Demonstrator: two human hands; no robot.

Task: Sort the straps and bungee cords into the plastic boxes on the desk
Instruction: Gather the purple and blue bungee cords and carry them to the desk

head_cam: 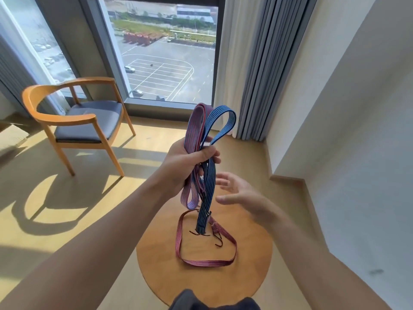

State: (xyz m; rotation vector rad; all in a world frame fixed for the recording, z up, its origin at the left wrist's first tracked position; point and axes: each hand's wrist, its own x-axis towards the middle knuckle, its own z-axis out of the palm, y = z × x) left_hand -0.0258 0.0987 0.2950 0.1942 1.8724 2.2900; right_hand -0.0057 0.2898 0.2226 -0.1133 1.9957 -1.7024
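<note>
Sunlit room, wood floor. Far left is a wooden chair (73, 121) with a dark seat, and a big window (165, 52) behind it.

Centre: left hand (190, 159) is raised over a round table (257, 253), fist wrapped round a bunch of flat bungee cords. The red cord (196, 126) loops on the bunch's left side, the blue cord (221, 121) on its right. Blue strands hang down to the tabletop. A red loop (207, 262) lies flat on the table, with black hooks (219, 241) inside it. Can't tell if that loop is part of the held red cord.

Right hand (243, 193) is just beside the hanging blue strands, fingers spread and loose, holding nothing. Grey curtain (257, 74) and a white wall are further right.

Progress: early, by my read. Cords are bunched together, not separated. No plastic boxes or desk in view, so nothing is visibly sorted. All of the sorting is left.

Labels/writing: none readable.
</note>
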